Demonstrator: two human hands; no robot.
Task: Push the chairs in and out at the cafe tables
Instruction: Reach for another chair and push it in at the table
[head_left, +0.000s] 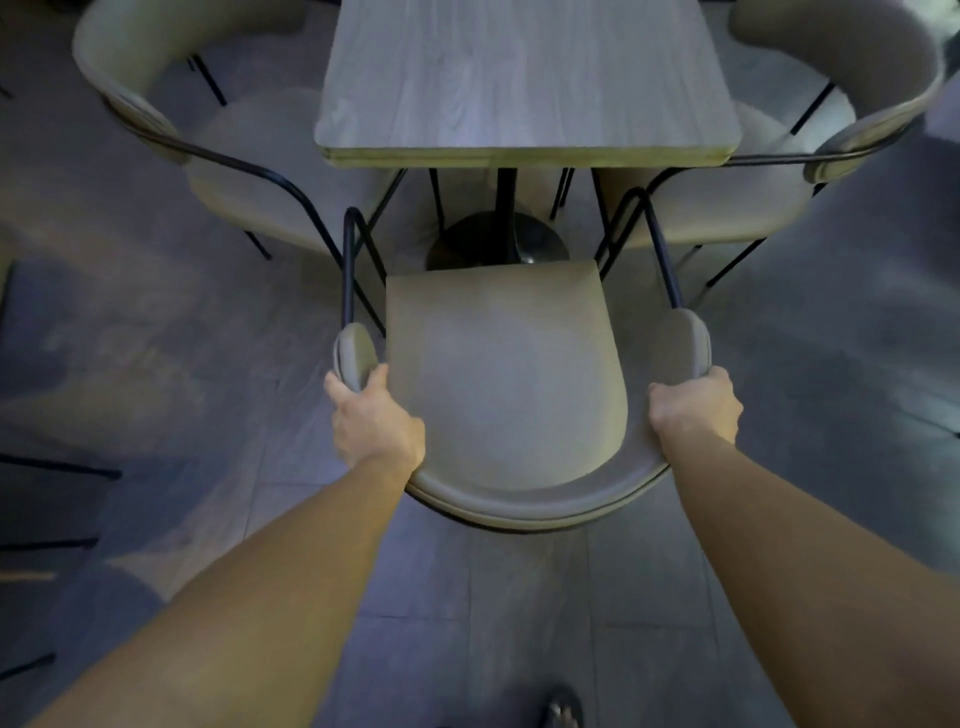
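Note:
A beige padded chair (506, 374) with a curved backrest and black metal legs stands in front of me, its seat clear of the grey wooden cafe table (524, 78). My left hand (374, 421) grips the left end of the backrest. My right hand (696, 405) grips the right end. The seat's front edge sits a little short of the table's near edge, above the black round table base (493, 239).
Two matching chairs flank the table, one at the left (218, 135) and one at the right (810, 135), both partly tucked under it. Black legs of other furniture (57, 473) show at the far left. A sandalled foot (561, 712) is on the tiled floor behind the chair.

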